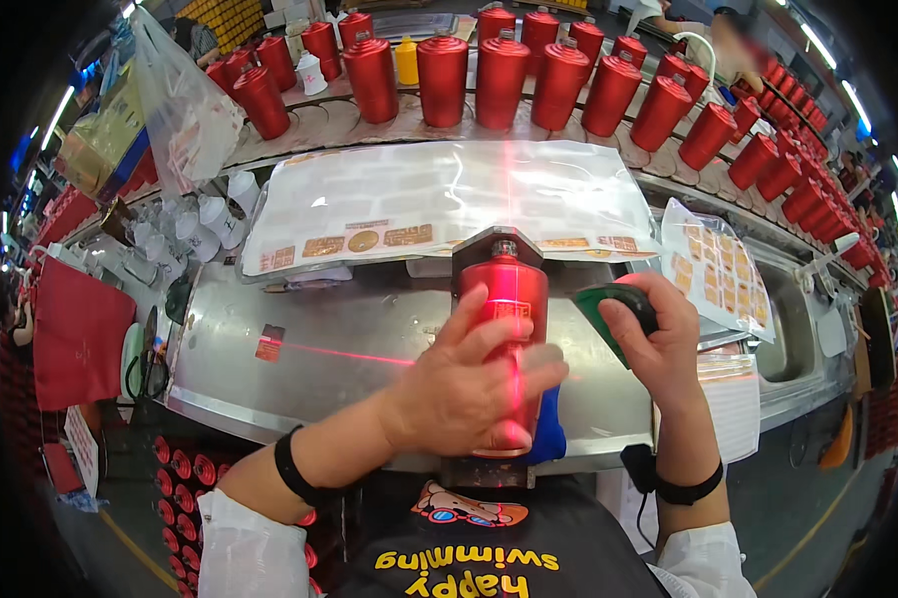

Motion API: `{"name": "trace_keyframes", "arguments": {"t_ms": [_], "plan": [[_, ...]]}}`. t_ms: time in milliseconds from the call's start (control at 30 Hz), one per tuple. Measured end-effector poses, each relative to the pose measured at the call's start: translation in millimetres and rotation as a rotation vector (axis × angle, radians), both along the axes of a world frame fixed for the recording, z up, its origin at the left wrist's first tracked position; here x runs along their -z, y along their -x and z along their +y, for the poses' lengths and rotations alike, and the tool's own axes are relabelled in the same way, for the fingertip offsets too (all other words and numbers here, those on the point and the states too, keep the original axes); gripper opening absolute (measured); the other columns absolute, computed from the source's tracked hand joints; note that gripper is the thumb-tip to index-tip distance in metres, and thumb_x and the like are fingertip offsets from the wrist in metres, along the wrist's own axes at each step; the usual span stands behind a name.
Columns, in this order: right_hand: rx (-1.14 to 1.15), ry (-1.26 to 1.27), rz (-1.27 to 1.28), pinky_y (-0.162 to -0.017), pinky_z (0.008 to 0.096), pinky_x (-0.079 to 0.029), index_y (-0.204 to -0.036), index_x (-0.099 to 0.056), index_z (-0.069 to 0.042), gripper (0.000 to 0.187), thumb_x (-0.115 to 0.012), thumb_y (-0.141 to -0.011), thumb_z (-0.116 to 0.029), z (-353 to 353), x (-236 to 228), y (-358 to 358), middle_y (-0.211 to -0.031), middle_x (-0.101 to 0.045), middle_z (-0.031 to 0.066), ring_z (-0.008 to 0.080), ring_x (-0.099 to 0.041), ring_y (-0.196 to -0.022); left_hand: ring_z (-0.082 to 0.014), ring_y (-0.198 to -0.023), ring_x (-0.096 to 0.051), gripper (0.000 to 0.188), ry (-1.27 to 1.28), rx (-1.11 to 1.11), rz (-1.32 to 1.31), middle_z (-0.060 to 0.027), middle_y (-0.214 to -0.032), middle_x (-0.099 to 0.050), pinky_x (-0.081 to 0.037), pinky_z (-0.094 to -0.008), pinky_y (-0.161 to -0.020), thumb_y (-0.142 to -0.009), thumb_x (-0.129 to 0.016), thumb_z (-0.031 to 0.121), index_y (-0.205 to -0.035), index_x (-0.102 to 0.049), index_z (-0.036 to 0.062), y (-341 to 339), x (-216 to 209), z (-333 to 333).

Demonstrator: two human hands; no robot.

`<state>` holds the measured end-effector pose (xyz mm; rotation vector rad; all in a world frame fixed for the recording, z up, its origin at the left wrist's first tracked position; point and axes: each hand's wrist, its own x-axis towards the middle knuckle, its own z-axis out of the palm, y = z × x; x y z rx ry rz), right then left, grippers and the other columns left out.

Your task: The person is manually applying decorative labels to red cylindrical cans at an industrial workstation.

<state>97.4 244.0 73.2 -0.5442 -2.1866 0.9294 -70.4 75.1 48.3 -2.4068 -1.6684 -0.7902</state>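
Note:
A red metallic bottle [505, 284] lies in a dark holder [466, 255] in front of me, its neck pointing away. On its upper side is a gold label [512, 317], and a red laser cross falls over the bottle. My left hand [449, 384] lies across the bottle with its fingers spread, slightly blurred, covering much of the lower body. To the right, my right hand [663, 339] is closed round a green scraper [600, 311] with a dark grip, held apart from the bottle. Blue cloth [550, 434] shows beside the bottle's lower end.
Behind the metal bench [299, 374] lies a label sheet [369, 199]; another sheet [718, 269] is at right, near a sink [792, 334]. Red bottles [442, 80] stand along the curved conveyor [409, 130]. Clear plastic caps [210, 219] crowd the left, below a hanging bag [180, 110].

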Motion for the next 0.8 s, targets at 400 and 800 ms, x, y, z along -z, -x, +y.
{"name": "trace_keyframes", "arguments": {"t_ms": [400, 800], "plan": [[-0.669, -0.297, -0.208, -0.072, 0.0395, -0.043, -0.085, -0.06, -0.004, 0.018, -0.071, -0.073, -0.011, -9, -31, 61, -0.077, -0.059, 0.0107, 0.0314, -0.056, -0.076, -0.0409, -0.124, -0.039, 0.083, -0.153, -0.388, -0.266, -0.0252, -0.129, -0.048, -0.016, -0.0605, -0.107, -0.069, -0.076, 0.04, -0.135, -0.042, 0.0017, -17, 50, -49], [-0.139, -0.297, 0.007, -0.065, 0.036, -0.05, -0.081, -0.059, 0.0, 0.015, -0.069, -0.077, -0.01, 13, -23, 80, -0.075, -0.061, 0.0143, 0.0296, -0.063, -0.072, -0.0372, -0.126, -0.038, 0.083, -0.134, -0.248, -0.331, -0.0211, -0.127, -0.051, -0.016, -0.056, -0.109, -0.077, -0.064, 0.055, -0.134, -0.042, -0.0001, 13, 49, -47]]}}
